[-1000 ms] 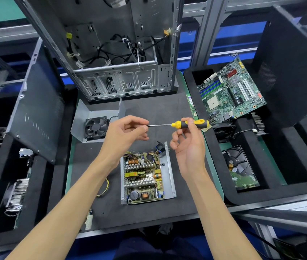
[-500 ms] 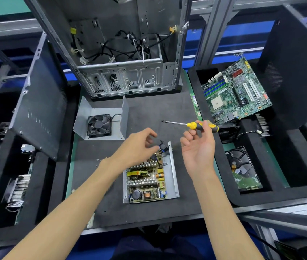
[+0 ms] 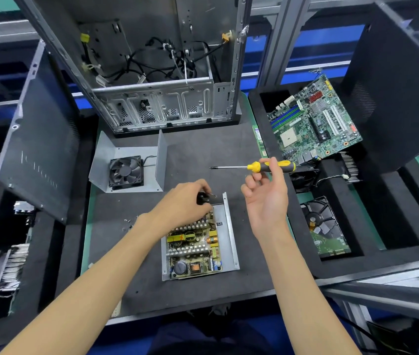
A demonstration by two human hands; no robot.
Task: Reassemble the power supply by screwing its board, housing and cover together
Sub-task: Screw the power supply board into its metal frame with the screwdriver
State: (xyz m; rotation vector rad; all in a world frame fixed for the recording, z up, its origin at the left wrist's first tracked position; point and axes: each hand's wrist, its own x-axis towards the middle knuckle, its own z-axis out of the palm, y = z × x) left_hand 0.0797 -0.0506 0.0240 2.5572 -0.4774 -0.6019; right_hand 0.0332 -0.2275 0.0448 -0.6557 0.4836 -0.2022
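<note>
The power supply board (image 3: 193, 248) lies in its grey metal housing (image 3: 229, 237) on the dark mat, in front of me. My left hand (image 3: 185, 203) is down at the housing's far end, fingers curled round a black part (image 3: 202, 197) there. My right hand (image 3: 265, 193) is raised to the right of the housing and pinches a yellow and black screwdriver (image 3: 267, 166), whose shaft points left. The grey cover (image 3: 131, 152) with a black fan (image 3: 125, 171) stands at the mat's far left. A few small screws (image 3: 127, 224) lie left of my left wrist.
An open computer case (image 3: 157, 73) stands at the back. A black foam tray on the right holds a green motherboard (image 3: 313, 121) and a hard drive (image 3: 323, 224). A dark side panel (image 3: 39, 139) leans at the left over another foam tray.
My left hand let go of the screwdriver tip and dropped to the housing's far end, where it now grips the black part. My right hand moved right with the screwdriver.
</note>
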